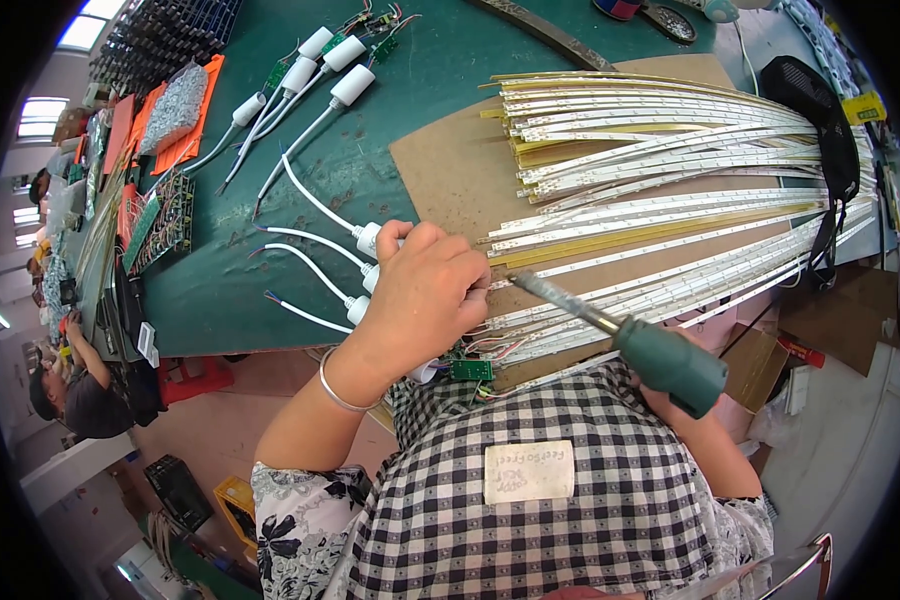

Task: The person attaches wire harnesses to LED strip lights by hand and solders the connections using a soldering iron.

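Observation:
My left hand [425,285] is curled closed at the left ends of the LED strips. Its fingertips are pinched, and what sits between them is hidden. A soldering iron [670,365] with a green handle is gripped by my right hand [660,402], mostly hidden behind that handle. The iron's tip points left, close to my left fingers and a strip end. Long white and yellow LED strips [660,205] fan out over a brown board [440,165]. White lamp caps with cables [368,240] lie beside and partly under my left hand. Below it is a small green circuit board [470,369] with thin wires.
More capped cables [351,86] lie on the green tabletop [240,310]. Stacked circuit boards [170,220] and a bag of small parts [173,108] are at left. A black cloth strap [820,130] crosses the strips at right. Another person [80,390] is at far left.

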`<action>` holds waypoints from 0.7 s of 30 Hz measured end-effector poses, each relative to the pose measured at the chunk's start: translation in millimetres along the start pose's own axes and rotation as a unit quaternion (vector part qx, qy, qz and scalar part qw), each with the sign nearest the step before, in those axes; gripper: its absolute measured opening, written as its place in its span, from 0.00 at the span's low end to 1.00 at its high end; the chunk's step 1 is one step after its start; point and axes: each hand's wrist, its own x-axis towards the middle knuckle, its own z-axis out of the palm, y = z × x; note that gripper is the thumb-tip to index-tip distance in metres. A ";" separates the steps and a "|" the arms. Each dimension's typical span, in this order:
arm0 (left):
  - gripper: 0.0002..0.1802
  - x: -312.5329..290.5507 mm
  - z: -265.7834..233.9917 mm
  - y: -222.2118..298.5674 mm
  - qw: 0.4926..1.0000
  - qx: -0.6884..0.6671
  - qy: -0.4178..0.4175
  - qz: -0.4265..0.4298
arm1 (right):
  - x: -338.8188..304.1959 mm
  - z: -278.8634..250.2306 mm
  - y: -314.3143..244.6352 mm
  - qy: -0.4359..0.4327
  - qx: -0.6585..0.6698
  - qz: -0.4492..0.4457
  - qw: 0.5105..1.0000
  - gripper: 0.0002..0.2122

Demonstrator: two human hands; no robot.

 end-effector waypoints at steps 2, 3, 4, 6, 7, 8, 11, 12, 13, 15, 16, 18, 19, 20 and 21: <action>0.05 -0.2 0.2 -0.1 1.000 -0.001 -0.001 0.000 | 2.5 4.0 1.7 -0.012 -0.010 -0.063 0.998 0.23; 0.05 -0.2 0.1 -0.2 1.000 -0.004 0.000 -0.001 | 3.8 2.0 -1.4 -0.033 -0.030 -0.047 0.998 0.23; 0.05 -0.2 0.0 -0.3 1.000 -0.007 0.000 -0.001 | 3.9 1.8 -3.0 -0.033 -0.030 -0.047 0.998 0.23; 0.05 -0.3 0.0 -0.6 1.000 -0.008 0.001 0.000 | 4.4 3.0 -5.1 -0.037 -0.012 -0.023 0.999 0.22; 0.05 -0.4 -0.1 -0.8 1.000 -0.009 0.002 0.000 | 4.9 4.0 -4.7 -0.037 -0.011 -0.023 0.999 0.22; 0.05 -0.3 0.2 -0.7 1.000 -0.010 0.002 0.000 | 5.1 5.0 -3.4 -0.033 -0.014 -0.029 0.999 0.22; 0.05 -0.2 0.8 -0.5 1.000 -0.006 0.001 0.001 | 6.9 6.1 -0.9 -0.033 -0.058 -0.052 0.996 0.21; 0.05 -0.3 0.9 -0.3 1.000 -0.006 0.006 0.003 | 7.6 6.1 -0.6 -0.037 -0.098 -0.070 0.992 0.20; 0.05 -0.3 1.0 -0.2 1.000 -0.006 0.011 0.005 | 7.7 5.3 -1.1 -0.037 -0.098 -0.070 0.992 0.20; 0.05 -0.5 0.9 -0.3 1.000 -0.005 0.010 0.005 | 7.7 3.1 -1.8 -0.039 -0.103 -0.083 0.990 0.21; 0.05 -0.5 0.8 -0.4 1.000 -0.004 0.010 0.005 | 6.1 2.8 -0.4 -0.040 -0.102 -0.083 0.990 0.21; 0.05 -0.7 1.2 -0.6 1.000 -0.004 0.011 0.006 | 1.6 2.8 3.0 -0.023 -0.004 -0.046 0.999 0.23; 0.05 -0.9 1.2 -0.8 1.000 -0.003 0.012 0.006 | 1.5 2.7 3.2 -0.023 -0.004 -0.047 0.999 0.23; 0.05 -0.7 1.3 -0.7 1.000 -0.003 0.012 0.007 | 1.1 2.5 3.4 -0.025 -0.001 -0.051 0.998 0.23; 0.06 -0.6 1.4 -0.7 1.000 -0.003 0.013 0.007 | 0.9 2.4 3.4 -0.027 0.002 -0.056 0.998 0.24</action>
